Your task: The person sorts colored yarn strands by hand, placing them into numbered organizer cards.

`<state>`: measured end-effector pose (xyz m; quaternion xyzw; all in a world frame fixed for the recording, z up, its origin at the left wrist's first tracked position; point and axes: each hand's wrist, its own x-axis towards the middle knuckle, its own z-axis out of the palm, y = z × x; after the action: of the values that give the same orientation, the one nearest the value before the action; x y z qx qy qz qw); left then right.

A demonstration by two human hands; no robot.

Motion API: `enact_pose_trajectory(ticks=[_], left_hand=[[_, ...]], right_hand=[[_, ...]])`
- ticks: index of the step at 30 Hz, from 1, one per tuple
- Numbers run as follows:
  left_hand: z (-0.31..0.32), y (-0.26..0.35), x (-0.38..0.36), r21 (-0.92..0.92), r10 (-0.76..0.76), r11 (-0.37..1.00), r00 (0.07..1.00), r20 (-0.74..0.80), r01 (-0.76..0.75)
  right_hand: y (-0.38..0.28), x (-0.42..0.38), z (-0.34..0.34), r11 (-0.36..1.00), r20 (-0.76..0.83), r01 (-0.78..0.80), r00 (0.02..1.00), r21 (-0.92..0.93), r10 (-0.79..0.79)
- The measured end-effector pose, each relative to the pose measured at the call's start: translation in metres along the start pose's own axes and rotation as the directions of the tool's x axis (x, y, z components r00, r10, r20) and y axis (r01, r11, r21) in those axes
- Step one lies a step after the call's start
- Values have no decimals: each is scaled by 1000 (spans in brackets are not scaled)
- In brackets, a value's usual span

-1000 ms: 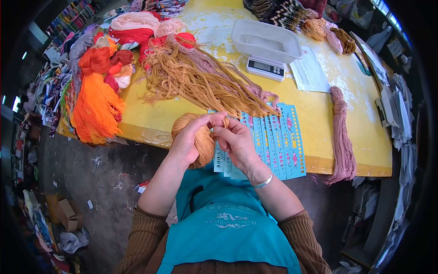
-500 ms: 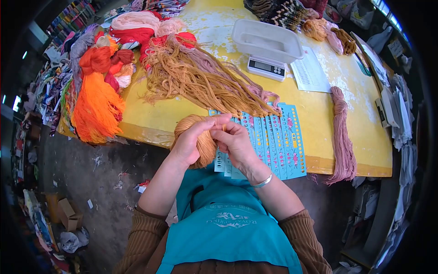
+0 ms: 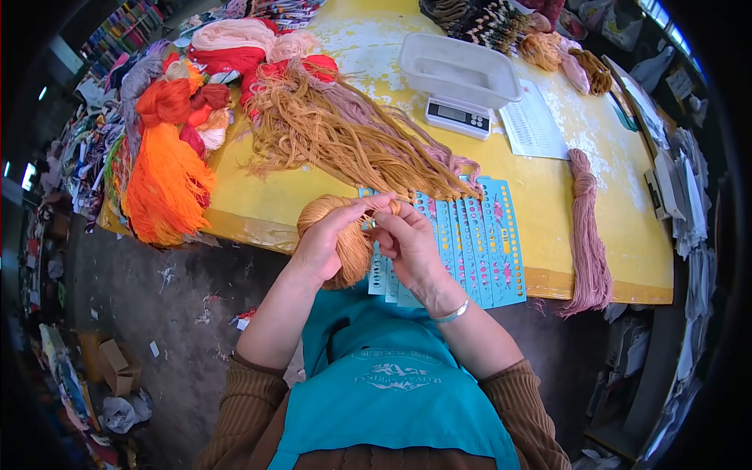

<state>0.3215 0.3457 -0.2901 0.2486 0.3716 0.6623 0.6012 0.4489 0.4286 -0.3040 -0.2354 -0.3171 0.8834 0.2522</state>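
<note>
A tan thread skein [image 3: 352, 254] is held in my left hand [image 3: 325, 239], whose fingers wrap over its right side near the table's front edge. My right hand [image 3: 409, 244] is closed beside it, its fingertips pinching a small loop of the tan thread against the left fingertips. Below and to the right of the hands lie several blue punched cards [image 3: 493, 243] with pink flower prints. Long brown and mauve threads [image 3: 337, 133] are knotted to the upper ends of the cards and spread to the back left.
On the yellow table [image 3: 533, 188] are a scale [image 3: 458, 117] bearing a plastic tub [image 3: 458, 66], a printed sheet [image 3: 533, 121] and a mauve skein [image 3: 587, 235]. Orange threads [image 3: 166, 184] and red ones hang at the left. A cardboard box [image 3: 119, 368] sits on the floor.
The right fingers have shifted slightly upward, and a loop of tan thread now shows at the fingertips. The tan skein has turned a little in the left hand.
</note>
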Motion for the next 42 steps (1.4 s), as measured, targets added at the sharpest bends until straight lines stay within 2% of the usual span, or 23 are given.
enact_pose_trajectory(ticks=[6, 9, 11, 12, 14, 15, 17, 20, 21, 23, 24, 26, 29, 30, 31, 34, 35, 37, 38, 39, 40, 41, 42], left_hand=[[-4, -1, 1, 40, 26, 999, 1000, -18, -25], [-3, 1, 0, 6, -10, 1000, 999, -36, 10], [-4, 2, -2, 70, -2, 998, 999, -42, 5], [-8, 2, -2, 70, -1, 998, 999, -42, 4], [-19, 4, -5, 74, -13, 997, 998, -54, 17], [-24, 8, -8, 46, -29, 998, 997, -70, 32], [-33, 22, -16, 72, -15, 997, 994, -106, 23], [-47, 43, -40, 41, 80, 997, 962, -263, -72], [-56, 50, -49, -104, 152, 977, 946, -285, -189], [-81, 70, -70, -476, 237, 814, 939, -251, -333], [-97, 82, -82, -680, 272, 657, 944, -189, -326], [-142, 101, -114, -636, 324, 633, 897, -300, -441], [-219, 125, -176, -372, 416, 646, 716, -560, -666], [-241, 133, -198, -297, 397, 622, 619, -678, -724], [-253, 140, -215, -220, 383, 591, 510, -770, -776], [-306, 157, -273, 62, 414, 560, 215, -885, -826], [-315, 163, -287, 59, 412, 559, 215, -885, -827], [-321, 172, -306, 247, 494, 551, 73, -867, -797], [-315, 176, -304, 242, 489, 553, 75, -869, -797], [-301, 182, -297, 277, 518, 550, 62, -853, -788], [-290, 185, -289, 311, 547, 547, 51, -835, -777], [-282, 186, -280, 306, 545, 552, 57, -837, -776], [-276, 186, -271, 192, 593, 575, 244, -767, -795]], right_hand=[[-8, -5, 3, 1000, -12, 11, 1000, -25, -11], [-11, -5, 1, 980, 21, -53, 998, -190, 59], [-13, -4, 1, 887, 22, 56, 998, -459, -51], [-9, -1, -3, 886, 22, 56, 998, -460, -52], [-2, 6, -7, 776, 172, 315, 949, -547, -265], [-4, 5, -12, 775, 171, 315, 949, -548, -264], [-25, -4, -7, 298, 303, 432, 868, -851, -394], [-34, 1, -7, 259, 424, 531, 826, -807, -371], [-33, 3, -4, 260, 428, 533, 826, -805, -367], [-27, 9, 5, 836, 359, 399, 895, -377, -265], [-25, 10, 15, 960, 320, 256, 924, -116, -208], [-39, 14, 22, 990, 274, 25, 960, 141, -63], [-79, 41, 1, 985, 228, 147, 960, 92, -164], [-109, 40, -10, 985, 159, 166, 975, -41, -158], [-133, 46, -27, 941, 19, 306, 952, -146, -307], [-239, 52, -108, 791, -262, 456, 771, -408, -580], [-271, 39, -130, 737, -366, 498, 650, -457, -666], [-357, 6, -205, 517, -354, 459, 396, -723, -847], [-387, -20, -227, 407, -337, 391, 238, -826, -911], [-445, -41, -298, 72, -65, 205, 38, -976, -997], [-451, -72, -271, 336, -372, 427, -2, -839, -928], [-481, -99, -302, 201, -228, 414, -17, -888, -973], [-482, -112, -285, 144, -182, 390, -61, -909, -981]])
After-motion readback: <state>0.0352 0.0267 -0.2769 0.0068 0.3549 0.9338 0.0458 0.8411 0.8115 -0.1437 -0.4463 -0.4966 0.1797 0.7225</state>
